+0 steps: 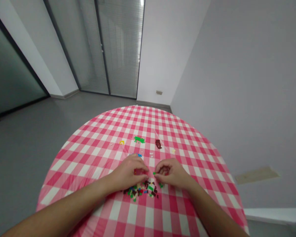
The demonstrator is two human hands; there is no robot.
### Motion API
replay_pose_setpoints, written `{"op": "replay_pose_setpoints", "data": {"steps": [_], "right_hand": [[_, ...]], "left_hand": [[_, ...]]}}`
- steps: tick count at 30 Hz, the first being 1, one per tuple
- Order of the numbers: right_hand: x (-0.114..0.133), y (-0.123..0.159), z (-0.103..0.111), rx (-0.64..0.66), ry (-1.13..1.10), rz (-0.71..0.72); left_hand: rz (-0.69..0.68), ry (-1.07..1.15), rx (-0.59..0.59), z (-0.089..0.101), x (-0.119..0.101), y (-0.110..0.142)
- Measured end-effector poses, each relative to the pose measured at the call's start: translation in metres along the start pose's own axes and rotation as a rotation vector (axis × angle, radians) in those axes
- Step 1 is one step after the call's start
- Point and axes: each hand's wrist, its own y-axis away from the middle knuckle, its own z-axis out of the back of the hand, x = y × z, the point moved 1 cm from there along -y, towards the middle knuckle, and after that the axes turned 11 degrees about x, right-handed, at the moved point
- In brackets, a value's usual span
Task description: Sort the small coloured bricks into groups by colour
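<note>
Over a mixed pile of small toy building bricks [138, 191], my left hand [130, 169] is half curled. A gap shows between its thumb and fingertips, and I see nothing held there. My right hand [174, 172] is just right of the pile, its thumb and forefinger pinching a small green brick [154, 173]. The pile holds green, dark brown, blue, red and cream pieces, partly hidden by my left hand. Another green brick [161, 185] lies below my right fingers.
Beyond my hands lie sorted groups: green bricks [139, 140], dark brown bricks [158, 144], yellow pieces [122, 142], blue pieces [139, 155] and cream pieces [173, 151]. A red-and-white checked cloth [88, 158] covers the round table. A wall [249, 98] stands to the right.
</note>
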Motion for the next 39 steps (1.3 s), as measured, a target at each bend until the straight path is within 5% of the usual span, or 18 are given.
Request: {"op": "replay_pose_setpoints", "data": {"steps": [5, 17, 25, 31, 39], "right_hand": [[0.002, -0.006, -0.010, -0.019, -0.088, -0.015], [-0.002, -0.013, -0.024, -0.118, -0.265, 0.052], [0.001, -0.015, -0.018, -0.278, -0.035, 0.094], [-0.004, -0.014, -0.006, -0.376, 0.060, 0.031], [-0.008, -0.015, -0.007, -0.367, 0.102, 0.015]], "left_hand": [[-0.021, -0.048, -0.074, -0.002, 0.000, 0.001], [-0.029, -0.096, -0.050, 0.002, 0.008, -0.005], [-0.058, -0.141, -0.079, 0.016, 0.015, -0.005], [0.190, -0.246, -0.329, 0.036, 0.058, -0.008], [0.336, -0.409, -0.265, 0.027, 0.078, -0.012]]}}
